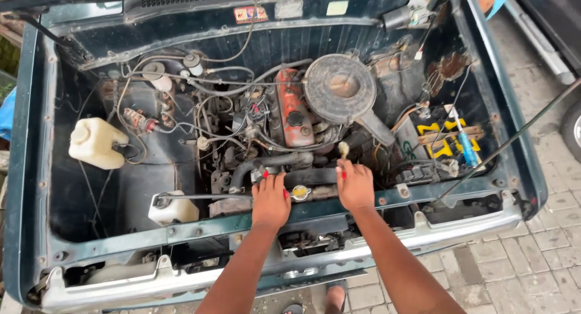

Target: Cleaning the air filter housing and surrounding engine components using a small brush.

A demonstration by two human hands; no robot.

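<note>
Both my hands on the radiator top, low centre of frame.
My left hand (pixel 270 200) lies flat, fingers spread; my right hand (pixel 354 185) rests flat just beside the small round brass-coloured radiator cap (pixel 300 192), likely stiff, gripped by its rim. Farther up sits the dusty round black air cleaner (pixel 339 88).

Engine bay (pixel 91 199) is painted dark green, valve cover (pixel 293 108) red w/ rust. Coolant tank (pixel 95 143) is cream, battery (pixel 445 138) marked yellow/black, radiator cap (pixel 299 193) brass-yellow.

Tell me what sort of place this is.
Likely an outdoor driveway or yard repair spot: grey paving bricks underfoot, the open dark green car engine bay, both hands near the brass radiator cap.
</note>
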